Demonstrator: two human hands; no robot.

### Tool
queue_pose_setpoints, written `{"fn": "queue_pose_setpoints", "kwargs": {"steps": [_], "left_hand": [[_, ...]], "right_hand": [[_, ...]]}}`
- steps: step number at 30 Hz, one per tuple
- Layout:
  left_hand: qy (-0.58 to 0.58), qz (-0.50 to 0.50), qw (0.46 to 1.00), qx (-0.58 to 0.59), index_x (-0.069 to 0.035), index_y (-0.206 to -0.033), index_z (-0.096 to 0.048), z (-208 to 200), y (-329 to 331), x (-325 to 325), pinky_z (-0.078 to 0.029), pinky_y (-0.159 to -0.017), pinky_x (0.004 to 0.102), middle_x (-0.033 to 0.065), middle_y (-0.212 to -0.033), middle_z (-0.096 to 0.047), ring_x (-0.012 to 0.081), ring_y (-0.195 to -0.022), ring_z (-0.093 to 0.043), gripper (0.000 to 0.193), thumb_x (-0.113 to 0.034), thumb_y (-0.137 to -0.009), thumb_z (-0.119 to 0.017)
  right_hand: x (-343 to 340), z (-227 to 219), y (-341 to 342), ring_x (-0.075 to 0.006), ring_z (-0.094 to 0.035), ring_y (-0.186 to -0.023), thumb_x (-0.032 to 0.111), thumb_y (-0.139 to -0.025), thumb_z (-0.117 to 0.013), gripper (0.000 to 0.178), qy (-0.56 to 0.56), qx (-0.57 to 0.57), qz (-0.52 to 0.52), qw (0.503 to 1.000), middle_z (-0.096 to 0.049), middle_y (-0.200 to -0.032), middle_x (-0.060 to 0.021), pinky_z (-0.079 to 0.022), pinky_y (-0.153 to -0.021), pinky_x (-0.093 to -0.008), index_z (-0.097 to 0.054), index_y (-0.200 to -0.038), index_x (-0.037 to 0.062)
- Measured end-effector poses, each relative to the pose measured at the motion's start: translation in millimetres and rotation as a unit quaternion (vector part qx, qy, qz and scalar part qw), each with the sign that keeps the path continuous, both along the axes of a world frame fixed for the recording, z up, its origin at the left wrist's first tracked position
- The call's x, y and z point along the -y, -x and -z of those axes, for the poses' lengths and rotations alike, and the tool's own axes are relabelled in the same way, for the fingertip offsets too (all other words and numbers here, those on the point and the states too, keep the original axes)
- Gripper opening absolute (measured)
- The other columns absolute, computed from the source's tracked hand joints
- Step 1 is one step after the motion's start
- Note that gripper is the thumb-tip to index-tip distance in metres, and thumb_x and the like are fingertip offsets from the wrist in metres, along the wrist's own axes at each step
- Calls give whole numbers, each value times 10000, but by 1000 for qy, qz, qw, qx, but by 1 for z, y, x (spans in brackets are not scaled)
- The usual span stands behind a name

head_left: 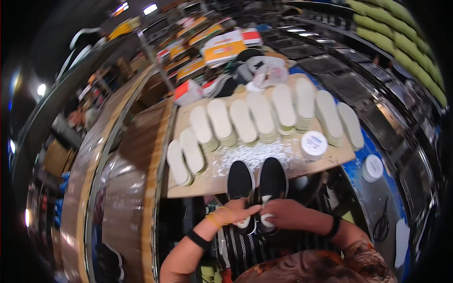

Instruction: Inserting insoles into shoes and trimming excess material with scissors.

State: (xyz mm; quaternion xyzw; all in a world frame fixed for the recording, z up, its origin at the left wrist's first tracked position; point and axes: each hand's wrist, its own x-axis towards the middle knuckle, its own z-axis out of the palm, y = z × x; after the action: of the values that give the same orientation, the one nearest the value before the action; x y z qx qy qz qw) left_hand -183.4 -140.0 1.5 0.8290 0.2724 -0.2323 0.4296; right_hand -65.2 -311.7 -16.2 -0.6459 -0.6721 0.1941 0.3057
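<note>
Two black slip-on shoes with white sole edges lie side by side, toes pointing away from me, at the wooden board's near edge. My left hand [232, 212] is closed about the heel end of the left shoe [239, 178], its thumb stretched across toward the other shoe. At the heel opening of the right shoe [273, 175], my right hand [282, 213] is closed with the fingers bent inward. A pale insole [266, 200] shows inside that shoe, just ahead of the fingers. My hands partly hide both heels.
Several stacks of whitish insoles [243, 121] stand in a row on the board [207, 188], behind scattered white flakes [255, 153]. A white-lidded tub [314, 144] stands right; another tub [373, 168] and black scissors [381, 224] lie beyond. A conveyor belt [130, 203] runs left.
</note>
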Motion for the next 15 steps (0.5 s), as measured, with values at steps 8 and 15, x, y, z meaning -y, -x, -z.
{"fn": "queue_pose_setpoints", "kwargs": {"steps": [8, 15], "left_hand": [[-175, -96, 945, 257, -35, -1157, -481, 54, 29, 18, -466, -681, 459, 262, -811, -593, 406, -766, -579, 385, -146, -788, -489], [22, -290, 915, 281, -37, -1085, -545, -50, 136, -66, -338, -435, 207, -25, -565, -490, 31, -494, -402, 284, -115, -813, -536]], "right_hand": [[20, -41, -14, -284, -588, -712, 72, -690, -633, 181, -13, -39, 101, 994, -593, -776, -132, -471, -639, -320, -626, -866, 31], [37, -14, -41, -183, -592, -664, 20, -648, -674, 194, 63, -86, 243, 964, -603, -732, -109, -457, -591, -272, -647, -840, 3]]}}
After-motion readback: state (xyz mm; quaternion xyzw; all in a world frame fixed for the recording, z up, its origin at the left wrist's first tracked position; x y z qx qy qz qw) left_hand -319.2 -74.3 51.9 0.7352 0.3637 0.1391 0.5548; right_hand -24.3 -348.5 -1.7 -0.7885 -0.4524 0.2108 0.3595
